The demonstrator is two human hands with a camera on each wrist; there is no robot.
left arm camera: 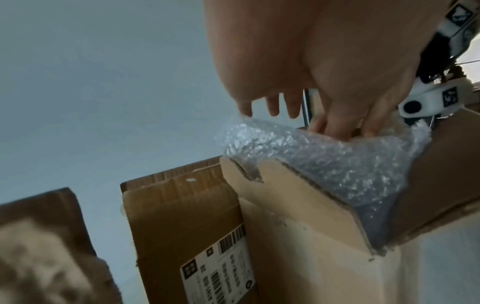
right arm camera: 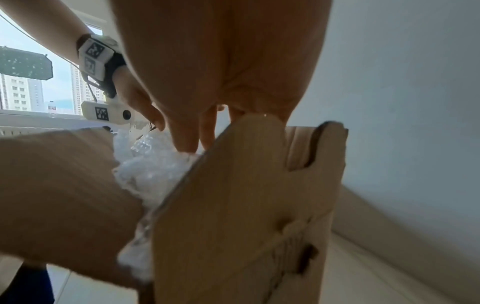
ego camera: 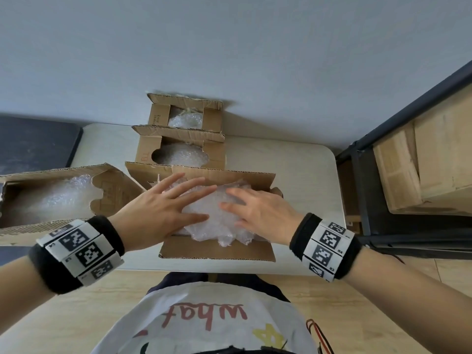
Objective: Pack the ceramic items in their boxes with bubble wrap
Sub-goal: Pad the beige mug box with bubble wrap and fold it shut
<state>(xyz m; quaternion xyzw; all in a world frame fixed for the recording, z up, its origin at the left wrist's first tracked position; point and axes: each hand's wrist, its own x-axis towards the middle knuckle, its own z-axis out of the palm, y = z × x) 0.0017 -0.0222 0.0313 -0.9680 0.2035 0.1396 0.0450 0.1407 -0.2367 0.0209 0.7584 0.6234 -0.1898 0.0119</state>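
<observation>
Both flat: left hand (ego camera: 163, 208) and right hand (ego camera: 258, 210) press bubble wrap (ego camera: 217, 221).

Four open cardboard boxes stood on the table: one (ego camera: 217, 247) under both hands, two (ego camera: 178, 149) (ego camera: 185, 112) in a row beyond the fingertips, and one (ego camera: 51, 198) off to the left of the left wrist. Each held one wad of bubble wrap, four wads in all. Two hands were in view.

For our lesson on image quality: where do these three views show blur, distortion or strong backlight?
Head view: sharp, edges bowed by the wide lens. Left wrist view: box at lower left is out of focus. Right wrist view: bright window backlights the scene, near cardboard flap blurred.
</observation>
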